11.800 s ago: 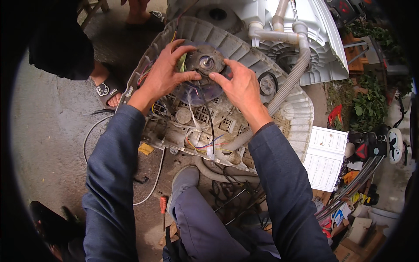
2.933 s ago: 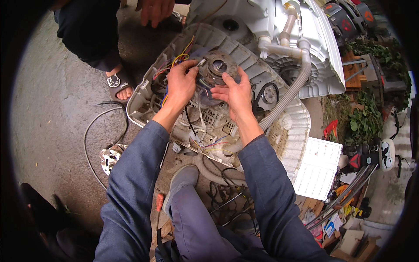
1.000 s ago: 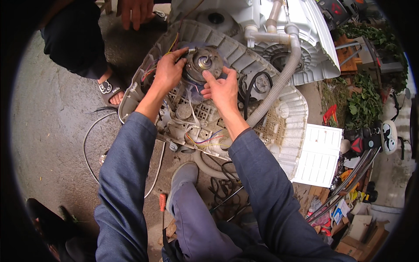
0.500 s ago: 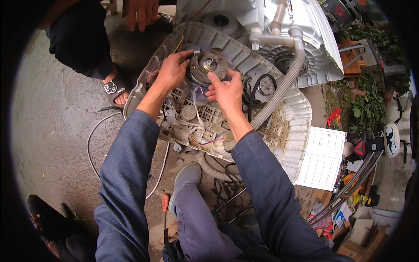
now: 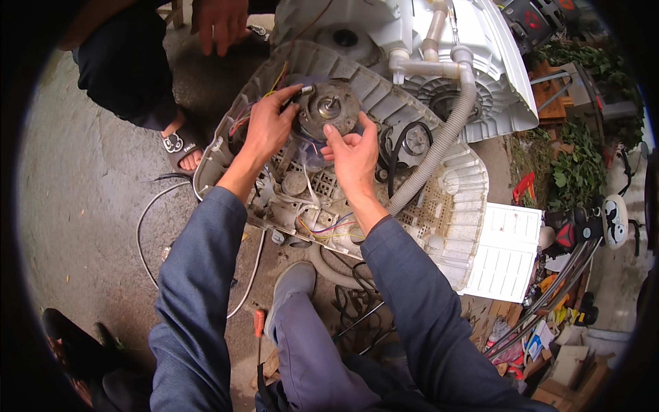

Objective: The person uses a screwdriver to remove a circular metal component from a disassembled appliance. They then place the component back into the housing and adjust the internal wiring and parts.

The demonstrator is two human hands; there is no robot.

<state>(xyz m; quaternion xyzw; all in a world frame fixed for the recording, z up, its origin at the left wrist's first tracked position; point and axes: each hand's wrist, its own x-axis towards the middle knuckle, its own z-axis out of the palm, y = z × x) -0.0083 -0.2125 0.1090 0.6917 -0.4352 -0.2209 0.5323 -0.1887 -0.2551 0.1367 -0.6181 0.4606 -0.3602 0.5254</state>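
Observation:
A round, worn metal motor [image 5: 347,113] with a shaft in its middle is held between my two hands, over a dirty washing machine base [image 5: 449,240]. My left hand [image 5: 268,127] grips its left rim, fingers curled at the upper edge. On its lower right rim, my right hand [image 5: 353,156] presses with the thumb on the face; its other fingers are partly hidden. Clear plastic film [image 5: 310,154] hangs around the motor's underside. Loose coloured wires [image 5: 328,226] lie in the base below. Right of the motor sit a black belt [image 5: 394,161] and a round metal part [image 5: 417,139].
A grey corrugated hose [image 5: 439,168] runs from the white tub [image 5: 511,89] into the base. Another person's hand [image 5: 220,27] and sandalled foot [image 5: 182,147] are at upper left. A white panel [image 5: 504,250] lies right. A red-handled screwdriver [image 5: 259,323] is near my leg.
The motor has tilted a little, so its face and shaft show more squarely. Both hands have shifted slightly with it, keeping their hold.

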